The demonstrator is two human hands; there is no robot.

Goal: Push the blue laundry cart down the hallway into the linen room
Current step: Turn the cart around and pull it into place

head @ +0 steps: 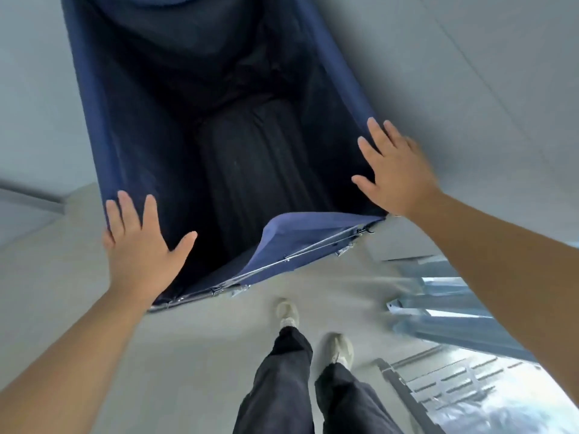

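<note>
The blue laundry cart (103, 126) fills the upper middle of the head view: a deep fabric bag on a metal frame, dark inside. Its near fabric flap hangs folded inward over the frame bar. My left hand (142, 242) lies over the near left corner of the cart's rim, fingers spread. My right hand (394, 170) lies over the near right corner, fingers spread too. Neither hand is curled around the rim; whether the palms press on it I cannot tell.
A grey wall (470, 73) runs close along the cart's right side. Another wall with a baseboard (31, 198) stands at left. My legs and pale shoes (288, 313) are on the light floor behind the cart. A window with a metal frame (454, 321) is at lower right.
</note>
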